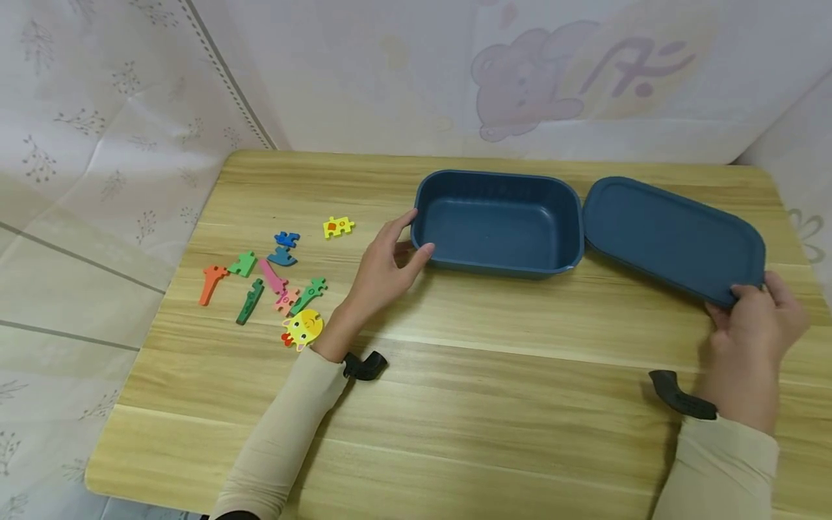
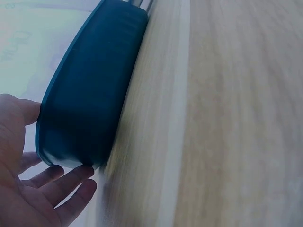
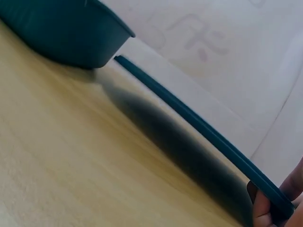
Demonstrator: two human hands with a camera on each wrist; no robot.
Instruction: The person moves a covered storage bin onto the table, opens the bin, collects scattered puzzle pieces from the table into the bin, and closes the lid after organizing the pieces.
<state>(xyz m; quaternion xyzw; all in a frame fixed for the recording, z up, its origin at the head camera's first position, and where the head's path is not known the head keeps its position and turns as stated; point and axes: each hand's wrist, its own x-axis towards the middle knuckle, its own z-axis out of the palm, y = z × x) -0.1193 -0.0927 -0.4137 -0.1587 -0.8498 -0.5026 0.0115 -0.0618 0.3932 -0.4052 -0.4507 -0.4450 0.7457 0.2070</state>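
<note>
A deep blue rectangular box (image 1: 497, 224) with rounded corners stands uncovered on the table; its inside is bare. My left hand (image 1: 383, 269) is at its left end, thumb by the front corner and index finger at the rim. In the left wrist view, the spread, gently bent fingers (image 2: 71, 182) touch the end wall of the box (image 2: 97, 80). My right hand (image 1: 757, 321) pinches the near right corner of a matching blue lid (image 1: 676, 235). The right wrist view shows the lid (image 3: 189, 118) raised above the table over its shadow, its far end beside the box.
Colourful puzzle pieces lie loose at the table's left: a yellow animal-face piece (image 1: 304, 328), an orange piece (image 1: 211, 283), a dark green piece (image 1: 250, 302) and several others. A yellow piece (image 1: 338, 227) lies apart. Printed cloth (image 1: 390, 79) hangs behind the wooden table (image 1: 494, 433).
</note>
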